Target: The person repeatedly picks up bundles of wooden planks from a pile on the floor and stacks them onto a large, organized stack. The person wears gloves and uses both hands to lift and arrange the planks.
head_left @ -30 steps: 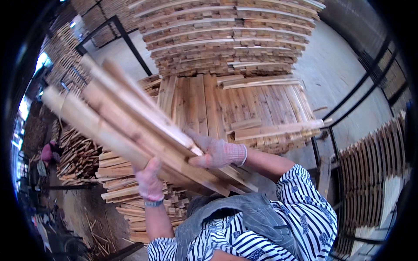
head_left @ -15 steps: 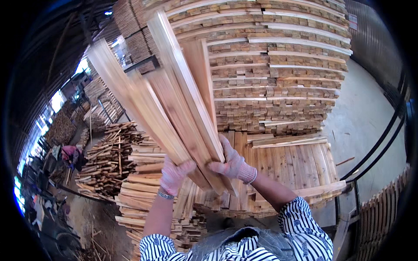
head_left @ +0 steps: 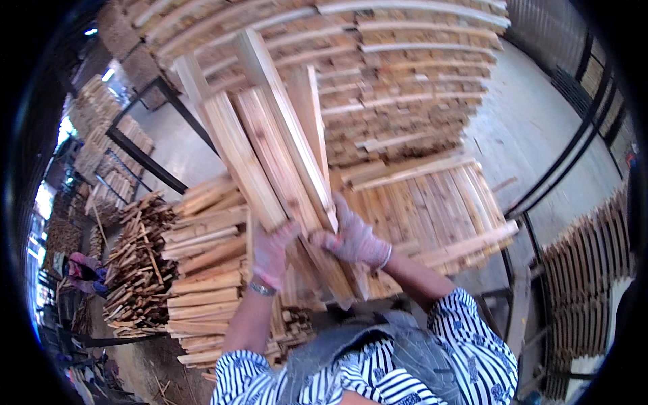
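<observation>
Several pale wooden boards [head_left: 287, 162] are held up together as a loose bundle, their far ends fanned apart and pointing away from me. My left hand [head_left: 273, 253], in a light glove with a watch at the wrist, is closed round the bundle's left side near its lower end. On the right side my gloved right hand [head_left: 352, 236] grips the same boards, thumb over the front. Beneath and to the right of the bundle lies a low layer of boards [head_left: 418, 206] set side by side. Some fingers are hidden behind the wood.
Behind rises a tall stack of boards [head_left: 405, 88]. Left of me are a pile of stacked boards [head_left: 202, 290] and a heap of scrap sticks [head_left: 138, 270]. Black metal frames [head_left: 145, 158] stand at left and right. A person [head_left: 84, 270] is at the far left.
My view has turned, so the tall stack sits further left. The bundle's far ends have drawn closer together and the boards stand a bit steeper. Both hands keep their grip.
</observation>
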### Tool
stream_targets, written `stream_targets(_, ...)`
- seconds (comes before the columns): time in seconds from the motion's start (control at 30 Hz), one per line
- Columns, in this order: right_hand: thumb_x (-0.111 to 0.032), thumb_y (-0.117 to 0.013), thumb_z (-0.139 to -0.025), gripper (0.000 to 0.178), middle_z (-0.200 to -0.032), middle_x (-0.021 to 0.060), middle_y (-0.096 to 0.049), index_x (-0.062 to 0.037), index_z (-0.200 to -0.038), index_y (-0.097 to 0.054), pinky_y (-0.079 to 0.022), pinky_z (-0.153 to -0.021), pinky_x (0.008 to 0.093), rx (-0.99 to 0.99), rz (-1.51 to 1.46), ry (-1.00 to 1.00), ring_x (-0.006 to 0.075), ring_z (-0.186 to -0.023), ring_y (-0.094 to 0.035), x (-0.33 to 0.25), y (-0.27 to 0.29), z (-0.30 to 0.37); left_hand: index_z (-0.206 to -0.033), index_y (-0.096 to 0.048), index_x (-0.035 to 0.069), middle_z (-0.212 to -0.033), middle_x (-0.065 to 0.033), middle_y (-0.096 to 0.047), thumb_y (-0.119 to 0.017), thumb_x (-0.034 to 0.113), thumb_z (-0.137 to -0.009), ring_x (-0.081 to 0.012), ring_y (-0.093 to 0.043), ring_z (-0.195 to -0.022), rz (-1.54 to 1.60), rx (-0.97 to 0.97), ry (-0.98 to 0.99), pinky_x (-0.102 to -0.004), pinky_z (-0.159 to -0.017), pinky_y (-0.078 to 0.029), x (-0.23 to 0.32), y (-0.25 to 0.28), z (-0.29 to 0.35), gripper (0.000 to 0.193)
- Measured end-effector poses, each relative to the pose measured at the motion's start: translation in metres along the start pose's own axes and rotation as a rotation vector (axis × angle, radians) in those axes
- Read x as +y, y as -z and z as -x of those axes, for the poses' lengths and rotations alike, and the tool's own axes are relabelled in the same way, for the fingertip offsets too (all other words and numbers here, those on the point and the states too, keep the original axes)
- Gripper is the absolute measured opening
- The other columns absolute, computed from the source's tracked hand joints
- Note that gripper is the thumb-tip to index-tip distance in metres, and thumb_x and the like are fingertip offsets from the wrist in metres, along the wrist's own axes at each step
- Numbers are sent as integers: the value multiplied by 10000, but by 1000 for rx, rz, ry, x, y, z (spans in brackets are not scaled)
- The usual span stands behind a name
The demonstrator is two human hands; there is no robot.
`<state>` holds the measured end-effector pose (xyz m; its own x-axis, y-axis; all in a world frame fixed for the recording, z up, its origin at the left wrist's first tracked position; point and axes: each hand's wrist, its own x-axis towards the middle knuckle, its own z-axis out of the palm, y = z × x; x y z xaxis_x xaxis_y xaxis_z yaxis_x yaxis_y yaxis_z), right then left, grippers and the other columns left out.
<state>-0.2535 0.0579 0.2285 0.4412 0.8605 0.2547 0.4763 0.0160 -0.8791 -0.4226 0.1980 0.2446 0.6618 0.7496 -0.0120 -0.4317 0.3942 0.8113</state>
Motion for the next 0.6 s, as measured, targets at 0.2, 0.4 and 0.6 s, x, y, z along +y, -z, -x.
stream_targets(0.2, -636, -624, -917, 1041, -1224, 348, -649, -10, -1611, -168, -511, -964, 459, -21, 222, -472, 450, -1165, -650, 6, 111, 44, -1377, -580, 50, -1279, -65, -660, -758, 267, -936, -202, -629, -1199, -228, 24, 194, -380, -999, -537, -108, -95, -6, 522)
stream_targets(0.4, -622, -568, -951, 923, -1185, 378, -649, -28, -1583, -254, -492, -979, 505, -62, 438, -712, 484, -1165, -637, 90, 235, 89, -1445, -559, 106, -1472, -56, -550, -659, 351, -989, -191, -496, -1354, -292, -137, 601, -369, -1126, -413, -244, -190, -21, 528)
stream_targets(0.6, -541, -483, -1008, 701, -1162, 385, -647, -32, -1469, -345, -495, -970, 546, 8, 638, -783, 524, -1140, -622, 232, 298, 116, -1451, -559, 56, -1516, -74, -545, -677, 343, -978, -229, -434, -1421, -145, -119, 753, -388, -1195, -284, -390, -253, -61, 566)
